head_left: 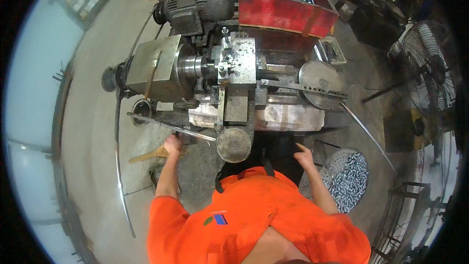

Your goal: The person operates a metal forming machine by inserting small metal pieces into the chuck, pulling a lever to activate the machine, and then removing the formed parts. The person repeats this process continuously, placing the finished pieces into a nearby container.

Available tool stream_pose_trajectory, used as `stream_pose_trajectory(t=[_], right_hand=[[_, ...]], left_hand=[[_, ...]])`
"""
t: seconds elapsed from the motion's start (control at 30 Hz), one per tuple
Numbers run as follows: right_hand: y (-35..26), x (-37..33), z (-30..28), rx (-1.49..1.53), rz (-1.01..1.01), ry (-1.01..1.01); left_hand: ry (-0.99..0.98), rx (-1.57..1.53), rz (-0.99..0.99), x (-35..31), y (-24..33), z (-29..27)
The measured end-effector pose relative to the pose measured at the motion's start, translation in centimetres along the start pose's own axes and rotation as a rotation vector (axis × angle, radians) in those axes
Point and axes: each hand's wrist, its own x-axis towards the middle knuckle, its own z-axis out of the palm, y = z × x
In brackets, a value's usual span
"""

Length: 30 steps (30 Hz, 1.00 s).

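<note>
Lever (188,131) slants just beyond the left hand (172,144), its long axis running from far left to near right, ending by the round disc (234,145); the left hand is clearly nearer. Those fingers are curled, and I can't tell on what! Right hand (304,156) now: half open, contents unclear, basin (334,165) of metal pieces (349,183) to its right, closer to the body.

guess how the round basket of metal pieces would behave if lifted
The basket would probably feel heavy, with many metal pieces inside. It might tip rightward, where they pile up. The loose, shiny pieces could slide if tilted.
</note>
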Motion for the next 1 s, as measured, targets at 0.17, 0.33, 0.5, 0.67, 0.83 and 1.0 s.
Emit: stream_pose_trajectory(t=[0.17,0.33,0.5,0.67,0.83,1.0], right_hand=[[3.5,1.1,2.0,-0.120,0.039,-0.024],[-1.5,-0.4,-0.3,-0.212,0.073,-0.098],[-7.5,-0.8,-3.6,-0.324,-0.134,-0.263],[-24.2,2.8,-4.2,-0.451,-0.519,-0.187],[-38.1,7.7,3.1,-0.439,-1.127,-0.149],[-42.9,12.3,13.7,-0.895,-1.019,-0.261]], left_hand=[[-0.025,-0.241,0.009,1.8,1.3,7.6],[-0.281,0.144,0.300,2.3,-2.9,0.6],[-0.128,-0.164,0.157,0.6,-2.1,2.2],[-0.408,-0.340,0.209,-0.4,-6.1,-3.5],[0.193,-0.464,0.233,-1.2,-10.6,-17.2],[0.462,-0.304,-0.067,-4.0,-16.4,-25.2]])
